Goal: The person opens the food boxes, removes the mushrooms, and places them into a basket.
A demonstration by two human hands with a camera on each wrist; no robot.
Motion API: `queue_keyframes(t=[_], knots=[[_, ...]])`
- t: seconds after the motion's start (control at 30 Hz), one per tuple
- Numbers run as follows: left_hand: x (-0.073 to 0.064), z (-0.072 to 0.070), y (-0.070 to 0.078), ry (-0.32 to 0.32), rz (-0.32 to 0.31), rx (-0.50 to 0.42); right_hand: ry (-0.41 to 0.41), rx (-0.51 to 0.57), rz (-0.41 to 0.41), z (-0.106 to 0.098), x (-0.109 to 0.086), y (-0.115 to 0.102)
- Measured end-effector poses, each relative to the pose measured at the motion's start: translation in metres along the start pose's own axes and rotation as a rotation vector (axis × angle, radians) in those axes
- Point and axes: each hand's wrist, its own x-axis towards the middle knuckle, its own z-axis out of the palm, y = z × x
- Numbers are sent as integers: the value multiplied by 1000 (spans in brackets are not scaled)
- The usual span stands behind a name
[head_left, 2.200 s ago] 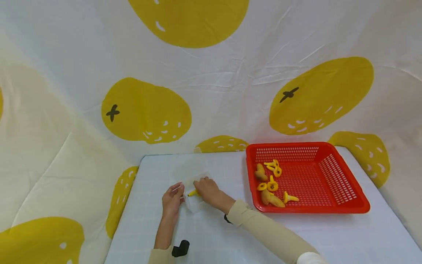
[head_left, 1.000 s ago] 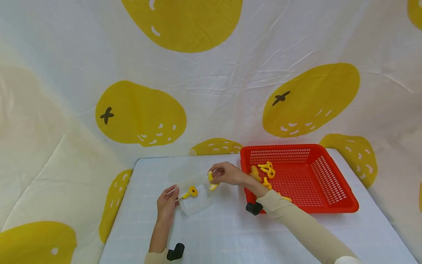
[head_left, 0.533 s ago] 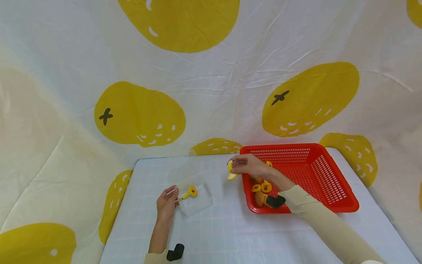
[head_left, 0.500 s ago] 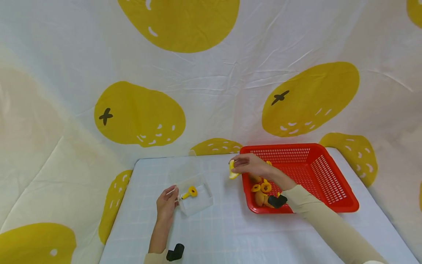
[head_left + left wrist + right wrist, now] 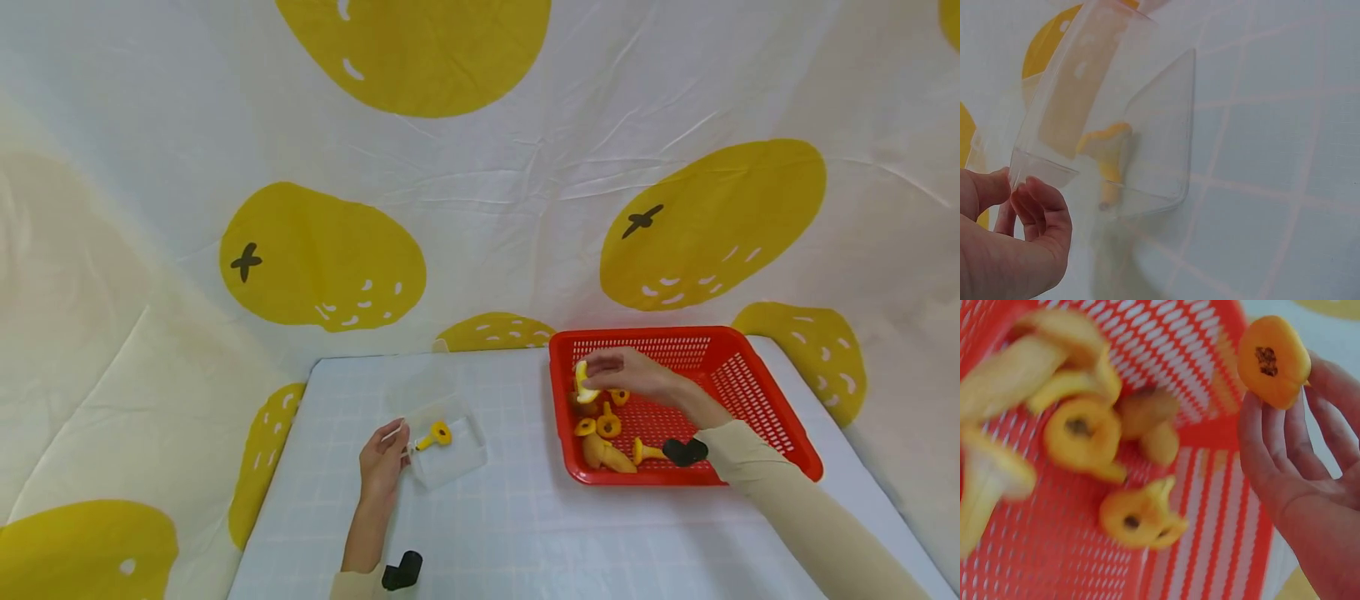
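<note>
My left hand (image 5: pixel 381 465) pinches the edge of a clear plastic box (image 5: pixel 463 457) between thumb and fingers; the left wrist view shows this closely. Inside the box lies one yellow funnel-shaped mushroom (image 5: pixel 440 433), its stem toward my left hand. My right hand (image 5: pixel 630 372) holds another yellow mushroom (image 5: pixel 582 385) by its cap, above the left part of a red basket (image 5: pixel 767 392). In the right wrist view, this held mushroom (image 5: pixel 1274 362) shows its dark centre between thumb and fingertips.
Several yellow mushrooms (image 5: pixel 608 423) and a brownish, thick-stemmed one (image 5: pixel 606 455) lie along the basket's left side. The box's clear lid (image 5: pixel 412 385) stands open behind it. A white checked cloth covers the table (image 5: pixel 517 533); a patterned cloth (image 5: pixel 510 250) hangs behind.
My right hand lifted a yellow mushroom away from the clear box and carried it right, over the red basket. My left hand has stayed at the box's edge.
</note>
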Motion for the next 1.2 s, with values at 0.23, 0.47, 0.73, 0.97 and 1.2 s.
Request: queue_keyframes(t=[0.23,0.47,0.73,0.97,1.2], knots=[[-1,0,1,-4,-13,-8,-14,-23,34,-16,-9,25],[0,1,1,5,-21,-5,-53,-65,64,-29,-14,46],[0,0,0,0,-12,-11,-143,-123,150,-35,-16,65],[1,0,-2,1,-17,4,-147,-221,123,-31,-13,69],[0,0,-1,-1,-2,-7,-109,-305,72,-28,-12,60]])
